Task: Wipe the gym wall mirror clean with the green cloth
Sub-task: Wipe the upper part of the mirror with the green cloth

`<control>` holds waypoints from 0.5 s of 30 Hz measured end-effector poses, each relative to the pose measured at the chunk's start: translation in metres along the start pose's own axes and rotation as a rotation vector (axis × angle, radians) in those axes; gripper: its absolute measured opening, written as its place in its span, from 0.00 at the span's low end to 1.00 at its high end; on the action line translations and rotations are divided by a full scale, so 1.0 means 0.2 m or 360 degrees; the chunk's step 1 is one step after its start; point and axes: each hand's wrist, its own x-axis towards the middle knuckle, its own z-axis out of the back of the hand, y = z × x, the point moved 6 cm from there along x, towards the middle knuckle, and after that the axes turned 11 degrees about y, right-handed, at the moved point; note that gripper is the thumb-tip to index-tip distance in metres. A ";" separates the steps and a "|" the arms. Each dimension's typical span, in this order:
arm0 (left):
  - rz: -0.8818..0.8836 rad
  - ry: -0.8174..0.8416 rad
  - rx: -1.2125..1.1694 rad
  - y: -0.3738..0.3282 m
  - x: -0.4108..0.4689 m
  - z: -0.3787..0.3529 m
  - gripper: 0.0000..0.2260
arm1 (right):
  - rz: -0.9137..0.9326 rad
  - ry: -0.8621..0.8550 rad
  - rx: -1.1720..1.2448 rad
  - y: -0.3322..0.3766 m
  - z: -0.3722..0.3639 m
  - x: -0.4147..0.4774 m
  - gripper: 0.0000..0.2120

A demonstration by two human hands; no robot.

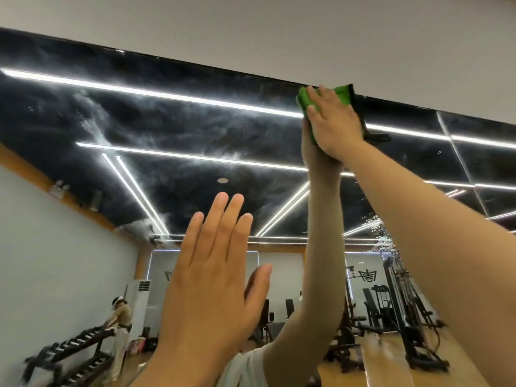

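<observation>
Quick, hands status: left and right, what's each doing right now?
Left hand: open, fingers straight, holding nothing.
Right hand: open, flat, pressing the green cloth on the mirror near its top edge.

Head view, single, wide-angle: worn at head height, tilted upward, close to the mirror [195, 121]; frame takes in its top edge and the wall [279, 29] above.

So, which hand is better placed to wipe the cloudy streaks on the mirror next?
Right. The right hand presses the green cloth flat against the mirror near its top edge. The left hand is raised lower down, open, and holds nothing.
</observation>
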 end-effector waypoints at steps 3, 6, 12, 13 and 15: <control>0.0013 0.0003 -0.0020 0.00 0.00 0.01 0.28 | 0.0285 0.0067 -0.0032 0.20 -0.10 -0.12 0.23; 0.0010 0.0016 -0.0031 0.00 0.00 0.01 0.28 | 0.0554 0.0148 0.0019 0.11 -0.13 -0.37 0.22; -0.0034 -0.0013 -0.0069 0.00 -0.01 0.00 0.29 | -0.0070 0.0079 0.0085 -0.13 -0.02 -0.21 0.23; -0.0035 -0.0034 -0.0080 0.00 -0.01 0.00 0.29 | -0.0076 0.0066 0.0063 -0.06 -0.03 -0.17 0.23; -0.0055 -0.0042 -0.0088 -0.01 -0.01 0.00 0.29 | 0.0025 0.0087 0.0074 0.09 -0.06 -0.19 0.23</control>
